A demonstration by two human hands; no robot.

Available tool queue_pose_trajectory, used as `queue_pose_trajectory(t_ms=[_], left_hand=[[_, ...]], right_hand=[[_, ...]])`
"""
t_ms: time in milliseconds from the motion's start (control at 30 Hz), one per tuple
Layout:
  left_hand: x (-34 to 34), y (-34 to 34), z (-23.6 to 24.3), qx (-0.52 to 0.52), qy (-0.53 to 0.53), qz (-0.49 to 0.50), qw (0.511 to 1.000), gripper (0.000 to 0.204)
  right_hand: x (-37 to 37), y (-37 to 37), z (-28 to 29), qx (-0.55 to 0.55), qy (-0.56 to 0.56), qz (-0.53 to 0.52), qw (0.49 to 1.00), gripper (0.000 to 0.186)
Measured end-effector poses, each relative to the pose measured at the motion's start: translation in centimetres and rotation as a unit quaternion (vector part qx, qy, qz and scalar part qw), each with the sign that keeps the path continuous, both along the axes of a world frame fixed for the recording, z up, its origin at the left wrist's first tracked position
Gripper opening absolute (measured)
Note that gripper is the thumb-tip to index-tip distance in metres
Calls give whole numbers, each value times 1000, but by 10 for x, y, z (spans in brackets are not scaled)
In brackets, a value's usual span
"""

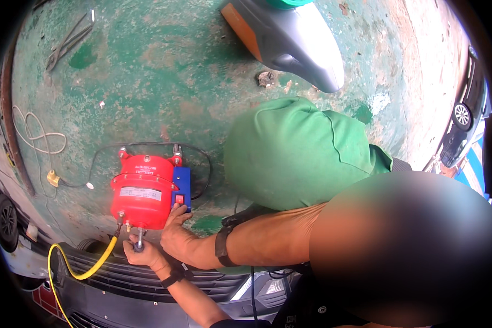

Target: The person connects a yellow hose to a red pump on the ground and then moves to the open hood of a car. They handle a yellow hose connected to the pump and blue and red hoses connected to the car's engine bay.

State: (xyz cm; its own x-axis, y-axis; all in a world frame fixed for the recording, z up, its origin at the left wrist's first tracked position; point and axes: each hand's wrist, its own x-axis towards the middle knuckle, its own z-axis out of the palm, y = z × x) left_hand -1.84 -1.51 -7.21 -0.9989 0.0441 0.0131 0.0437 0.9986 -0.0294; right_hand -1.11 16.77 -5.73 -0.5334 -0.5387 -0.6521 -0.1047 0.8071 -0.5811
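A red metal tank (139,205) with bolts around its rim and a pale label plate stands on the floor. On its right side is a blue switch box (182,180) with a red rocker switch (179,199). My right hand (177,232) reaches the lower end of this box, fingers extended and apart, fingertips just by the switch. My left hand (143,254) closes around the dark end of a short metal fitting (141,234) on the tank's lower side. Beside that fitting, a yellow hose (95,268) joins the tank through a metal connector (118,225).
Green-clad knee (295,158) lies right of the tank. A grey jug (300,41) with a green cap is above it. A black cable (147,144) loops behind the tank to a yellow plug (53,177). A car's front grille (197,281) borders below; metal tongs (71,41) lie upper left.
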Motion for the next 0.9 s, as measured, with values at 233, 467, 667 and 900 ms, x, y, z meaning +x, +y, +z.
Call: queue_pose_trajectory(t_ms=[233,467,667,900], left_hand=[[1,2,1,5,-3,16,1000,47],[1,3,0,6,11,7,1000,47],[10,-2,-2,27,24,33,999,48],[28,-29,-5,27,14,76,997,42]], right_hand=[[-1,3,1,-5,-6,-2,1000,48],[-2,3,3,-2,-14,2,1000,48],[-7,5,2,-1,-30,-3,1000,47],[1,3,0,-29,2,-18,999,48]])
